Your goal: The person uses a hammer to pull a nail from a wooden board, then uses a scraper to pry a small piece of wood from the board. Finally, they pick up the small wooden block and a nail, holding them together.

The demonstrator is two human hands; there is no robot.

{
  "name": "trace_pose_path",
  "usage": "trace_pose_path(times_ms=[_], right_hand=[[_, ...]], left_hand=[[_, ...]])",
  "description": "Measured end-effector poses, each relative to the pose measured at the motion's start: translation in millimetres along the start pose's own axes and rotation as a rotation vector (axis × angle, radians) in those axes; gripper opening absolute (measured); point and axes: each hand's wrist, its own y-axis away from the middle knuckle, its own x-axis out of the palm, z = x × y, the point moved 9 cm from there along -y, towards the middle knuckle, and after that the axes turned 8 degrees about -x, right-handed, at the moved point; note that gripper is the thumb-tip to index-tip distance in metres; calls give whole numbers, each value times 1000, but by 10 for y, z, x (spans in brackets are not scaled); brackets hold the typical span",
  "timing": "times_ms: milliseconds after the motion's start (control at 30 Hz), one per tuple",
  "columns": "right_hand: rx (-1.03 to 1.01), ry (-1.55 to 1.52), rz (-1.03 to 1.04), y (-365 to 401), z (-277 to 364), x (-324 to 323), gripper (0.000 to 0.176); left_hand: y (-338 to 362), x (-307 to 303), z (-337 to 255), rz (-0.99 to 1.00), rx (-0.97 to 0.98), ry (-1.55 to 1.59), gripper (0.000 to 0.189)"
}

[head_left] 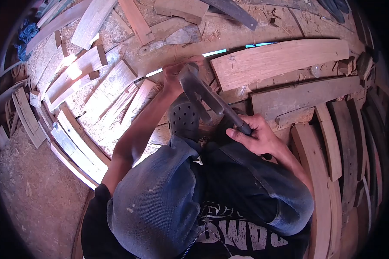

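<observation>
A hammer (205,93) with a dark metal head slants across the middle of the view. My right hand (257,136) is closed round the lower end of its handle. Higher up and to the left, my left hand (177,75) is beside and partly behind the hammer head; its fingers are mostly hidden, so what it holds cannot be made out. A wide curved plank (281,62) lies just to the right of the hammer head. Below my left hand is a dark shoe with round holes (183,118), between my arms.
Loose wood pieces (80,75) lie on the left among shavings. Curved boards (320,181) stand stacked on the right. A saw blade (235,13) lies at the top. Another plank (304,97) lies below the wide one. My bent knees are in the lower middle.
</observation>
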Motion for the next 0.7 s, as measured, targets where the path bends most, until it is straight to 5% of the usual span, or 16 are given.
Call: trace_pose_path(times_ms=[100, 167, 300, 400, 467, 600, 667, 700], right_hand=[[-45, 20, -56, -38, 23, -14, 26], [-13, 14, -33, -30, 70, -14, 26], [-35, 19, -13, -15, 9, 20, 24], [-18, 49, -29, -25, 17, 9, 24], [11, 44, -18, -4, 29, 8, 24], [-3, 29, -22, 0, -35, 25, 24], [14, 38, -21, -16, -28, 28, 24], [31, 47, -20, -18, -28, 25, 26]], left_hand=[[-20, -12, -64, 10, 25, -114, 31], [-42, -26, 0, 24, -42, -511, 30], [-9, 44, -396, -37, 69, -438, 30], [-31, 89, -438, -26, 13, -477, 31], [-22, 47, -331, -31, -205, -629, 31], [19, 1, -341, -86, -143, -509, 31], [25, -71, -212, -59, -161, -7, 31], [11, -42, -265, -57, -160, -6, 31]])
